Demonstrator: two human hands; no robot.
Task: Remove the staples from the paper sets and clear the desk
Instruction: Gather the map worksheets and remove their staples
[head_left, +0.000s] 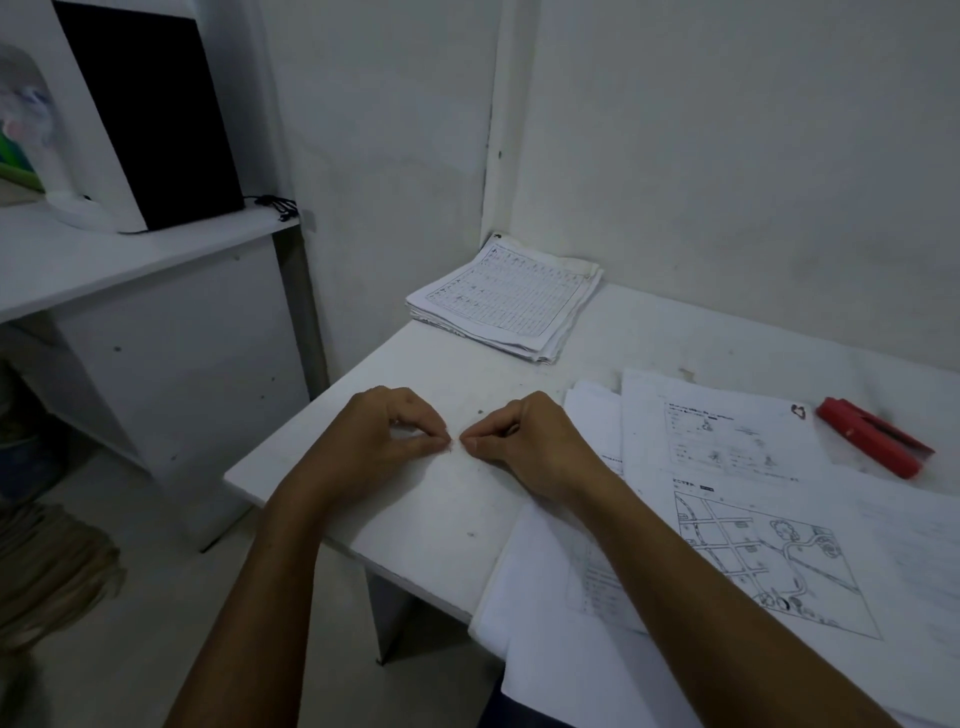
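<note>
My left hand (384, 434) and my right hand (524, 441) rest on the white desk (415, 519) near its left edge, fingertips almost meeting. Both pinch at a tiny thing between them, which looks like a staple (456, 441); it is too small to make out. Loose printed sheets (753, 493), one with a map drawing, lie spread to the right of my right arm. A red staple remover or stapler (872, 435) lies at the far right beside those sheets. A stack of gridded papers (506, 299) sits in the back corner of the desk.
White walls close off the desk at the back. To the left stands a white shelf (130, 254) carrying a black-and-white box (150, 119). The floor lies below the desk's left edge, with brownish material (47, 566) piled at lower left.
</note>
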